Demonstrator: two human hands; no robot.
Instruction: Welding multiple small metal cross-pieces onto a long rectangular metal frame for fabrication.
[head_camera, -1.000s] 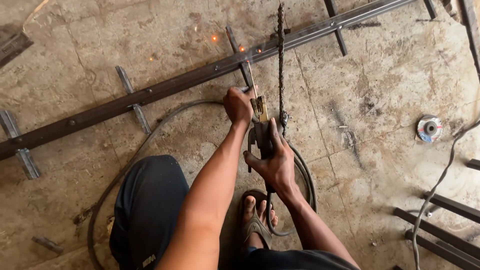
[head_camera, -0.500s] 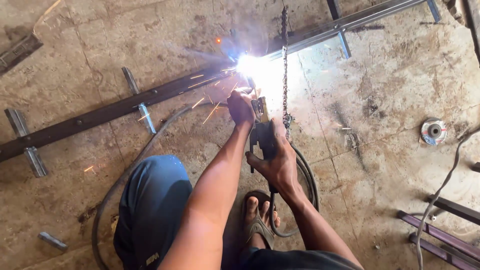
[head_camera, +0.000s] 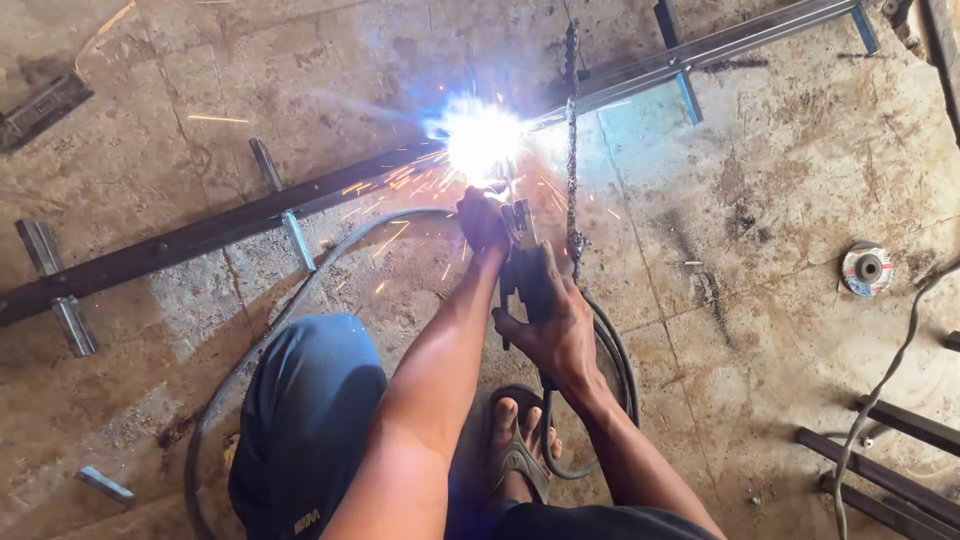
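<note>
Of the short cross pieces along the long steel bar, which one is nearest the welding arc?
The one hidden in the glare of the arc, just above the left hand. The other cross pieces sit well away along the bar.

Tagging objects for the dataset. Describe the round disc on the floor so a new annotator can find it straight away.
Start at the long steel bar that runs slantwise across the concrete floor, then go to the floor's right side, well right of the right hand and the hanging chain. The grinding disc lies flat there, alone beside a cable. It is the only round thing; its neighbours are straight bars.
</note>
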